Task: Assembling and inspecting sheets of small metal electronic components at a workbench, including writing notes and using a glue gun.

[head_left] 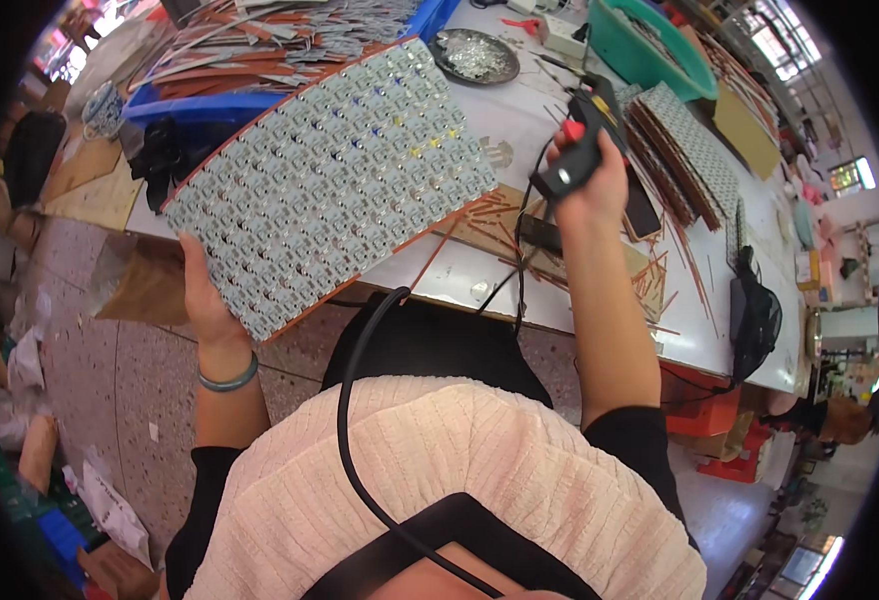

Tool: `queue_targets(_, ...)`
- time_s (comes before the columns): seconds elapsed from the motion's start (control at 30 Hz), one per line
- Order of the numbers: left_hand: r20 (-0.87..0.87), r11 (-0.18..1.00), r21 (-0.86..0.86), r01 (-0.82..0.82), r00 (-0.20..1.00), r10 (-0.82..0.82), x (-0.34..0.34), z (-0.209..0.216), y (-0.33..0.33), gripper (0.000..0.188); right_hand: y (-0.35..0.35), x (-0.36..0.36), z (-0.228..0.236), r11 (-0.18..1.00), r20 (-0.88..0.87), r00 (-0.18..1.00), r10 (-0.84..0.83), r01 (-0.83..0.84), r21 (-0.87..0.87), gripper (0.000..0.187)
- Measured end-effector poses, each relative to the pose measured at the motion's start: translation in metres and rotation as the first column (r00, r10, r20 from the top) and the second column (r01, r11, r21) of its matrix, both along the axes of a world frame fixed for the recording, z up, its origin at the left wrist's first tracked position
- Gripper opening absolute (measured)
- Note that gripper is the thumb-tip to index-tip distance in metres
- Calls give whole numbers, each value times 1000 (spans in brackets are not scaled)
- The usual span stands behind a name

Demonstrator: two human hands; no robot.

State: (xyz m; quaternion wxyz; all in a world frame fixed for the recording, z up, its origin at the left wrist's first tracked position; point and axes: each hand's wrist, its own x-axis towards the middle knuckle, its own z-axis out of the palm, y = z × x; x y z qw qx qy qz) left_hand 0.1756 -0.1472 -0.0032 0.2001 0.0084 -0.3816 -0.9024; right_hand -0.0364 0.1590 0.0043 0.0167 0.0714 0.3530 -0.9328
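My left hand (205,290) grips the lower left corner of a large panel of small circuit boards (335,190), thumb on its face. The panel is tilted up in front of the table's near edge, its reddish-brown edge showing. Rows of tiny parts cover it, with a few blue and yellow spots toward the upper right. My right hand (600,185) is closed around a black pistol-shaped tool with a red trigger-like part (572,168). It is held over the table to the right of the panel, apart from it. The tool's exact kind is unclear.
A blue bin (175,108) heaped with strips stands behind the panel. Beyond it sits a round dark dish (445,62) of shiny bits. A green basin (705,80) and stacked panels (675,165) lie right. Thin reddish strips litter the table (440,272); cables hang over its edge.
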Motion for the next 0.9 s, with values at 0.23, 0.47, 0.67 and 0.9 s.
queue_targets(0.23, -44, 1000, -8, -25, 999, 25, 22, -8, -22, 55, -50, -100, -38, 991, 209, 969, -135, 132, 25, 27)
queue_targets(0.47, -16, 1000, -18, -12, 1000, 12, 30, -17, -33, 55, -45, -111, -44, 921, 170, 982, 82, -139, 365, 34)
queue_targets(0.67, 8, 998, -48, -35, 999, 35, 18, -19, -26, 50, -3, -78, 10, 301, 434, 860, 269, -503, 810, 62)
queue_targets(0.9, -10, 923, -368, -109, 993, 114, 2, -3, -3, 47, 52, 2, 54, 288, 57, 810, 584, -272, 918, 52)
